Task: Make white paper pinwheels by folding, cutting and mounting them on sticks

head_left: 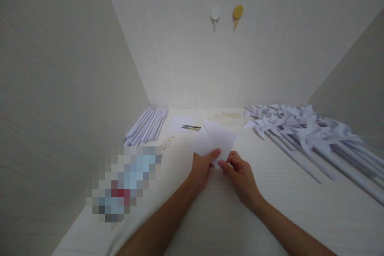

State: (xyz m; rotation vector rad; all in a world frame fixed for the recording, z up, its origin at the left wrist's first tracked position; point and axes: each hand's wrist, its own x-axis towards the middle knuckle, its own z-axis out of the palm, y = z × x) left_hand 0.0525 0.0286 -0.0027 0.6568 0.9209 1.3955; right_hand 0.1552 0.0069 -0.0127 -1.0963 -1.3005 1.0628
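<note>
A white piece of paper, cut or folded into points, is held up over the middle of the table. My left hand grips it from below with the thumb pressed on its front. At the paper's lower right edge, my right hand has its thumb and fingers closed on the corner. Behind the paper lie scissors, partly covered by it. They rest on a flat white paper sheet.
Rolled white paper sticks lie at the back left, with small pale bits nearby. A pixelated item is at the left front. Paper pinwheels on sticks are heaped at the right. White and yellow hooks hang on the back wall.
</note>
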